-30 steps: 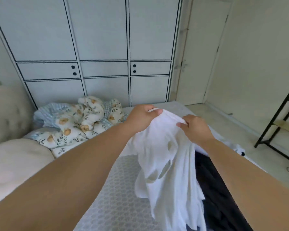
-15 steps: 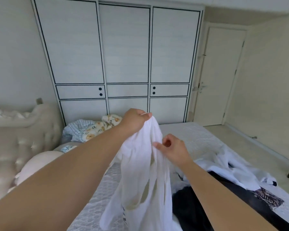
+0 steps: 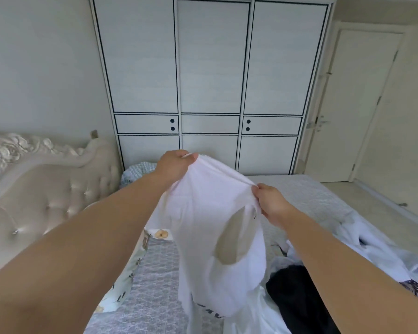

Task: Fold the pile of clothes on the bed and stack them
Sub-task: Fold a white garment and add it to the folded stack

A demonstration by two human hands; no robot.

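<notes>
From the head camera I am seeing the left hand (image 3: 176,162) gripping the top edge of a white garment (image 3: 215,227), fingers curled over the fabric, raised above the bed (image 3: 299,191). The right hand (image 3: 270,201) is pinching the same edge a little lower and to the right, so the cloth is stretching between the two hands and hanging down in front of me, its lower part trailing toward the mattress. A grey oval patch is showing on the hanging fabric. Down to the right, a dark garment (image 3: 297,300) is lying on the bed beside more white clothes (image 3: 372,239). A floral blanket (image 3: 130,268) is lying under my left forearm. A tufted headboard (image 3: 46,186) is standing at left, and a white wardrobe (image 3: 210,88) is facing me.
</notes>
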